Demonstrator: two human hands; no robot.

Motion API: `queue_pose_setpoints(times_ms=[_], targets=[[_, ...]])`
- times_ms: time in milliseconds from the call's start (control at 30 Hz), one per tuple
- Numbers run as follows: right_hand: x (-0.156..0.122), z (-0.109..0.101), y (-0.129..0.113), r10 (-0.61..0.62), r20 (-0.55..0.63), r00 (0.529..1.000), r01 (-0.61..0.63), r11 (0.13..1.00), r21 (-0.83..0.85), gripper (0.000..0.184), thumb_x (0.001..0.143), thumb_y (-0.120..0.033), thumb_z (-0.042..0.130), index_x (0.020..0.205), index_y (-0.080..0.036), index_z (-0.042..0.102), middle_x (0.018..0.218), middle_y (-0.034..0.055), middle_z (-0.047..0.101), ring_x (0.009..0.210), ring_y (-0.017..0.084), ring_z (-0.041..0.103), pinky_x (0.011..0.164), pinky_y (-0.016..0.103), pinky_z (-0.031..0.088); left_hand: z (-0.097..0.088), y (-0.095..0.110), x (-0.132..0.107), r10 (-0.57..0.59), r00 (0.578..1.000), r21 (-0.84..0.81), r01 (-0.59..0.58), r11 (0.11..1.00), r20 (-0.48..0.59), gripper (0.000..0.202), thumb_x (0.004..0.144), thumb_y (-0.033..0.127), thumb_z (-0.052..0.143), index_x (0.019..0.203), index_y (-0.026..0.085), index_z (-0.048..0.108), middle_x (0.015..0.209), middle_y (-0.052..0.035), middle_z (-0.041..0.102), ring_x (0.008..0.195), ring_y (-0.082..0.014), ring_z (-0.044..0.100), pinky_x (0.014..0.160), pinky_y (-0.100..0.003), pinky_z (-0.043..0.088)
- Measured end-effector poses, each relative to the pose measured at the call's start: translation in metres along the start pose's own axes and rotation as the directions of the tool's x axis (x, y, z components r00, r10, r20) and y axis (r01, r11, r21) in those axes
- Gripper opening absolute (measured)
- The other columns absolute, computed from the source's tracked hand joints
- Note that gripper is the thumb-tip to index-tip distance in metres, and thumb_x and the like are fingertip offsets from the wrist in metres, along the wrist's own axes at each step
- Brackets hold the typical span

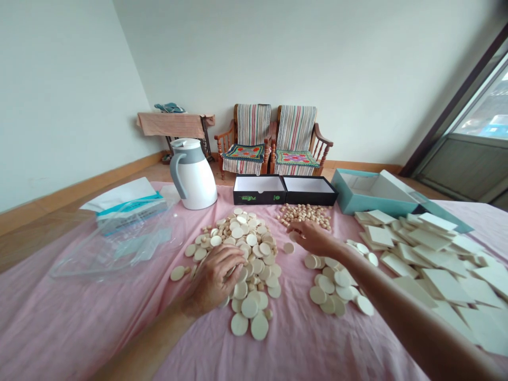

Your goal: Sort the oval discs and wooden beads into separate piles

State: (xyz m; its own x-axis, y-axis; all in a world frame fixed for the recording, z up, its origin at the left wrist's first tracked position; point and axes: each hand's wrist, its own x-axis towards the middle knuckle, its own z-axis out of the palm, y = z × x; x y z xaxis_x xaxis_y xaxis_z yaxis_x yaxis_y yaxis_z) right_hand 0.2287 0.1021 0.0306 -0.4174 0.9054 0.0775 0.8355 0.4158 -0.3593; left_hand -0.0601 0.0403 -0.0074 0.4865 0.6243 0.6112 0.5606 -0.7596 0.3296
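My left hand (pixel 218 272) rests on a mixed pile of pale round wooden discs (pixel 250 307) and small wooden beads, its fingers bent inward. Whatever lies under those fingers is hidden. To the right, my right hand (pixel 311 236) is held low with curled fingers, just in front of a heap of small wooden beads (pixel 304 212). One pale disc shows at its fingertips; whether it is gripped or lies on the cloth is unclear. Another single disc (pixel 289 248) lies just below. A smaller group of discs (pixel 327 286) lies beneath my right forearm.
Pale square wooden tiles (pixel 440 280) are heaped at the right beside a teal box (pixel 373 196). Two black boxes (pixel 260 198) stand behind the beads. A white jug (pixel 198 177) and clear plastic packaging (pixel 123 243) are at the left on the pink cloth (pixel 293 338).
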Motion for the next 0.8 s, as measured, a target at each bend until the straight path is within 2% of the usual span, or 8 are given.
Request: queue_pose_setpoints(times_ms=[100,200,267,367,500,600,700,800], targets=[[-0.029,-0.024,0.012,0.051,0.013,0.999,-0.052,0.997,0.064,0.027,0.079,-0.016,0.044,0.089,-0.017,0.069,0.077,0.0031,0.069,0.068,0.015,0.059,0.062,0.023,0.039,0.000,0.001,0.000,-0.001,1.000,0.003,0.001,1.000,-0.007,0.017,0.086,0.012,0.051,0.093,0.019,0.065,0.097,-0.0072,0.066,0.098,-0.0195,0.059,0.089,-0.038,0.049],[-0.050,-0.042,0.023,0.113,0.080,0.990,-0.114,0.993,0.018,0.023,0.080,-0.020,0.046,0.076,-0.018,0.069,0.070,0.0026,0.068,0.064,0.015,0.059,0.060,0.024,0.039,0.001,0.001,0.001,0.002,1.000,0.003,-0.002,1.000,-0.002,0.017,0.087,0.012,0.051,0.093,0.019,0.065,0.097,-0.0071,0.066,0.098,-0.0192,0.058,0.089,-0.037,0.048],[-0.055,-0.045,0.024,0.155,0.033,0.987,-0.154,0.987,-0.034,0.023,0.080,-0.022,0.048,0.071,-0.018,0.068,0.072,0.0041,0.069,0.067,0.016,0.061,0.061,0.025,0.039,0.002,0.001,0.001,0.003,1.000,0.005,-0.003,1.000,0.003,0.017,0.087,0.012,0.051,0.094,0.019,0.065,0.097,-0.0069,0.066,0.098,-0.0190,0.058,0.090,-0.037,0.048],[-0.050,-0.030,0.013,0.136,-0.065,0.989,-0.138,0.990,-0.022,0.021,0.080,-0.018,0.047,0.078,-0.017,0.068,0.079,0.0056,0.070,0.073,0.017,0.062,0.066,0.025,0.041,0.003,0.000,0.001,0.004,1.000,0.015,-0.003,1.000,-0.006,0.017,0.087,0.013,0.051,0.094,0.019,0.065,0.096,-0.0067,0.066,0.098,-0.0189,0.058,0.090,-0.036,0.048],[-0.033,0.011,-0.006,0.007,-0.051,0.999,-0.008,1.000,-0.017,0.029,0.077,-0.012,0.052,0.101,-0.015,0.066,0.099,0.0098,0.067,0.095,0.021,0.060,0.081,0.028,0.042,0.003,-0.001,0.002,0.007,1.000,0.034,-0.006,0.999,-0.015,0.018,0.086,0.012,0.050,0.094,0.019,0.065,0.098,-0.0065,0.065,0.100,-0.0186,0.058,0.090,-0.036,0.048],[-0.027,0.034,-0.013,0.024,-0.025,0.999,-0.026,0.997,-0.069,0.031,0.075,-0.011,0.054,0.104,-0.014,0.064,0.106,0.0128,0.062,0.103,0.023,0.055,0.085,0.030,0.040,0.001,-0.001,0.002,0.000,1.000,0.044,0.001,0.999,-0.022,0.019,0.086,0.011,0.050,0.094,0.019,0.065,0.098,-0.0061,0.065,0.100,-0.0181,0.058,0.090,-0.034,0.048],[-0.032,0.032,-0.014,0.049,-0.033,0.998,-0.052,0.995,-0.089,0.029,0.073,-0.009,0.052,0.099,-0.015,0.064,0.100,0.0113,0.061,0.096,0.021,0.056,0.080,0.028,0.039,0.000,0.000,0.003,-0.002,1.000,0.048,0.003,0.999,-0.029,0.019,0.085,0.011,0.051,0.094,0.019,0.065,0.098,-0.0057,0.066,0.100,-0.0177,0.058,0.090,-0.033,0.048],[-0.049,0.008,-0.011,0.047,-0.016,0.999,-0.049,0.992,-0.112,0.028,0.072,-0.011,0.052,0.097,-0.015,0.063,0.096,0.0097,0.060,0.089,0.020,0.056,0.077,0.029,0.038,0.000,0.000,0.003,-0.002,1.000,0.046,0.003,0.999,-0.028,0.019,0.086,0.011,0.051,0.094,0.019,0.066,0.098,-0.0054,0.066,0.100,-0.0175,0.058,0.091,-0.033,0.048]])
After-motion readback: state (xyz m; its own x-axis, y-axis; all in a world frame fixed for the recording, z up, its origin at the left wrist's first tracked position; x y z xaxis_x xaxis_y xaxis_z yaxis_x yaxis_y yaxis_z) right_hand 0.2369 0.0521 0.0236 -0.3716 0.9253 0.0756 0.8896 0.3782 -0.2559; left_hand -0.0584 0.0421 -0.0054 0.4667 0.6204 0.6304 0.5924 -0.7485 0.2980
